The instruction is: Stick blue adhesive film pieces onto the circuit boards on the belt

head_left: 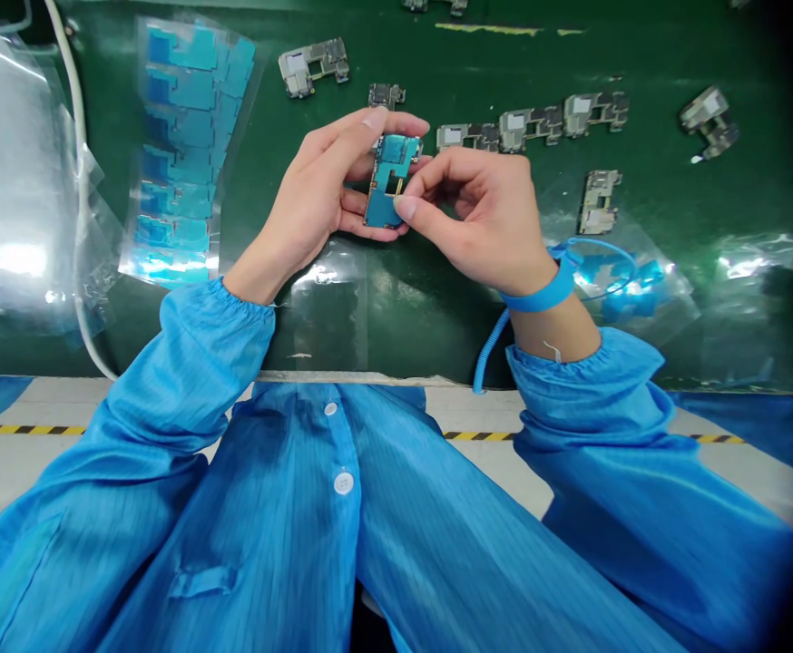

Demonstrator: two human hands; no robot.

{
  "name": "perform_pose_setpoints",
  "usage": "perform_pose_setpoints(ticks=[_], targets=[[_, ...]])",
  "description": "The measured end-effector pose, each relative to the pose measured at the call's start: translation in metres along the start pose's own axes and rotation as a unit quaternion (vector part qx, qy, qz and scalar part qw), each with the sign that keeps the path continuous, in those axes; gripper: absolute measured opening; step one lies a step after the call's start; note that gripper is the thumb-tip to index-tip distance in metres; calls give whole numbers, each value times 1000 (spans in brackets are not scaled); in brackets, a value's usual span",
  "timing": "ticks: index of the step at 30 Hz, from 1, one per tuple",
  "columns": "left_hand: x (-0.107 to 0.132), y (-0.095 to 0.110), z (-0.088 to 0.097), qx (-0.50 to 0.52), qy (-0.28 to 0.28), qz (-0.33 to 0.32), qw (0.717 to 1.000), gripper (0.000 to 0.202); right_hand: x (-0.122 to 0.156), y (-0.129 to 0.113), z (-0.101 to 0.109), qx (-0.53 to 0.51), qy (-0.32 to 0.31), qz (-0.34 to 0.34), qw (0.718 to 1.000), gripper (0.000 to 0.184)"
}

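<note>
A small circuit board (pixel 384 210) with blue film over much of its face is held above the green bench. My left hand (pixel 332 177) grips it from the left, thumb at its upper edge and fingers behind and below. On its lower right edge, the thumb and forefinger of my right hand (pixel 484 204) are pinched together; the other fingers are curled in. A blue wrist strap (pixel 543 288) with a coiled cord circles my right wrist. Just beyond my left thumb, another circuit board (pixel 386 94) lies partly hidden.
On the left lies a clear sheet of blue film pieces (pixel 189 168), beside a white cable (pixel 78 181) and clear plastic sheets (pixel 12 181). Several circuit boards (pixel 531 127) are spread across the far and right side. Blue film scraps (pixel 631 288) lie at right. The bench edge (pixel 369 376) runs before me.
</note>
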State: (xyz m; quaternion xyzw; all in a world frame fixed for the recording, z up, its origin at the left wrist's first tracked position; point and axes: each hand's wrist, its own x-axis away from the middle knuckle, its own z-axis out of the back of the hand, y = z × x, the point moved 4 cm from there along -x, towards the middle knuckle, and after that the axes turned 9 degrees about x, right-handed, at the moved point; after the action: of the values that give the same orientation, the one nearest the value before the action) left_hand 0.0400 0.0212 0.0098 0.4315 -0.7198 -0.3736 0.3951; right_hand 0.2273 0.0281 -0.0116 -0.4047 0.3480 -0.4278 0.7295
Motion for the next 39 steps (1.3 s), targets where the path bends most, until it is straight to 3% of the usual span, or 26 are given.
perform_pose_setpoints(ticks=[10, 22, 28, 39], targets=[[7, 0, -5, -3, 44, 5, 999, 31, 2, -7, -1, 43, 26, 13, 999, 49], [9, 1, -8, 25, 11, -2, 1000, 34, -1, -7, 1, 24, 4, 29, 999, 47], [9, 0, -5, 11, 24, 6, 1000, 42, -2, -3, 2, 20, -1, 16, 1000, 44], [13, 4, -15, 15, 61, -8, 998, 33, -2, -2, 1, 36, 3, 31, 999, 43]])
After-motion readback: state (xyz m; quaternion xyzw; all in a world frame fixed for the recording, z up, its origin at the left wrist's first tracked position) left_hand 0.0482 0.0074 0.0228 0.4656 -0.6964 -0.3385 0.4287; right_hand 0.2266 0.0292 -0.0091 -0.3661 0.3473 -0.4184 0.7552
